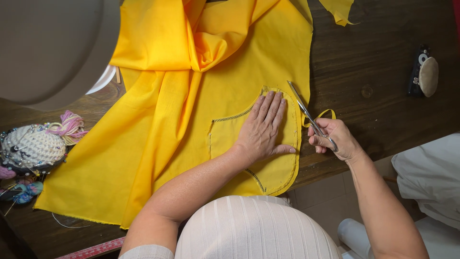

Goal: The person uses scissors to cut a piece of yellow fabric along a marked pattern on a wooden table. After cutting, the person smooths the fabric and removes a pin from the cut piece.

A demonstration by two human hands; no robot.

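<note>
Two hands busy: left hand [262,128] flat, fingers spread, pinning bright yellow cotton fabric [191,124]; right hand [334,139] gripping slim silver scissors [306,112]. Best to snip close along the curved seam, slowly.

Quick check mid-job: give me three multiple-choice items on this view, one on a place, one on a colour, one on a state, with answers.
1. Where does the left hand lie?
A. flat on the stitched fabric piece
B. on the pincushion
C. on the bare table

2. What colour is the fabric?
A. red
B. yellow
C. white

3. What does the right hand do?
A. rests empty
B. holds thread
C. grips scissors at the fabric's edge

Answers: 1 A, palm down on the outlined piece. 2 B, bright yellow throughout. 3 C, fingers in the handles, blades beside the curved edge.
</note>
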